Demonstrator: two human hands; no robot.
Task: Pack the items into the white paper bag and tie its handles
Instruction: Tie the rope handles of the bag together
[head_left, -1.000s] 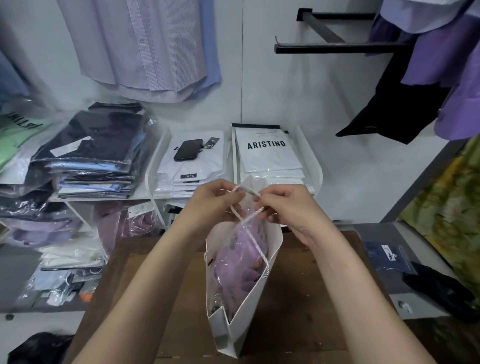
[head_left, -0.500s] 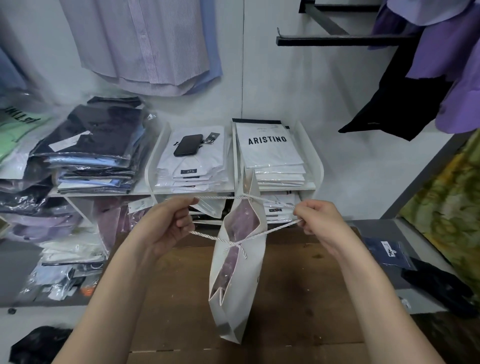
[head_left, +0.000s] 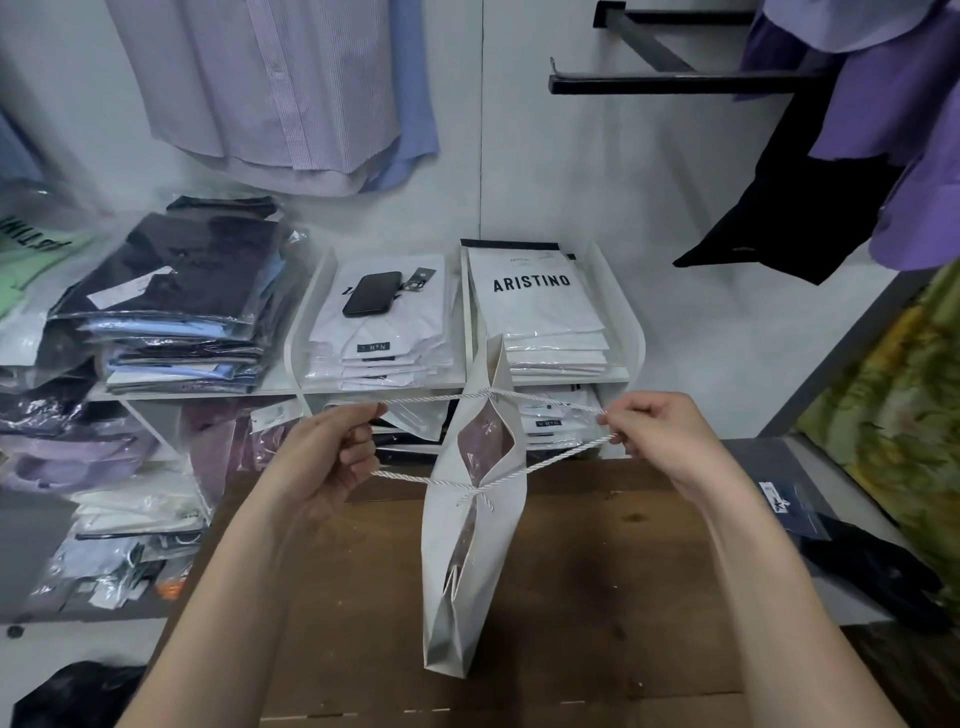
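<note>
Left hand: fingers curled, gripping rope handles. Right hand: fingers curled, pinching same handles. Forearms: bare, spread apart, extended forward.

The white paper bag stands upright near the middle of the brown wooden surface, narrow side on, its mouth squeezed almost flat. A purple garment wrapped in clear plastic shows through the gap at the top. The rope handles, white and twisted, stretch taut sideways above the surface and cross at the bag's near and far rims. Two short ends dangle at the near crossing.
</note>
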